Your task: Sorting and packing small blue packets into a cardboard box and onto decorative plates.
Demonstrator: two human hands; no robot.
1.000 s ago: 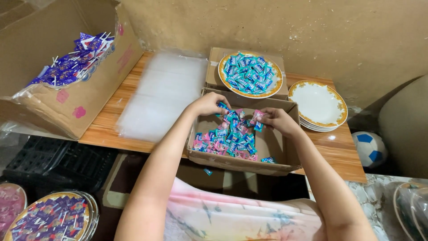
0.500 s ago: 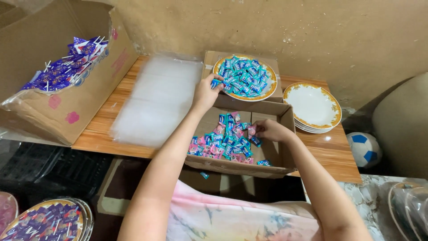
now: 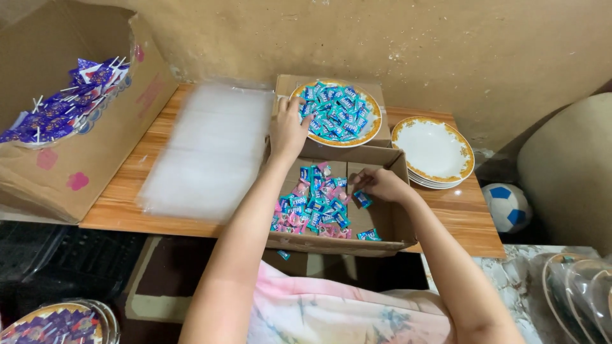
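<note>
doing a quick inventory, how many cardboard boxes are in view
3: a large box at the left holding purple sweets, a box under the plate of blue sweets, and an open box under both hands.

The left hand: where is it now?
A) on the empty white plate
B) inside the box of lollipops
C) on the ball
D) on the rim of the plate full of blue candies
D: the left hand rests at the rim of the candy-filled plate.
</note>
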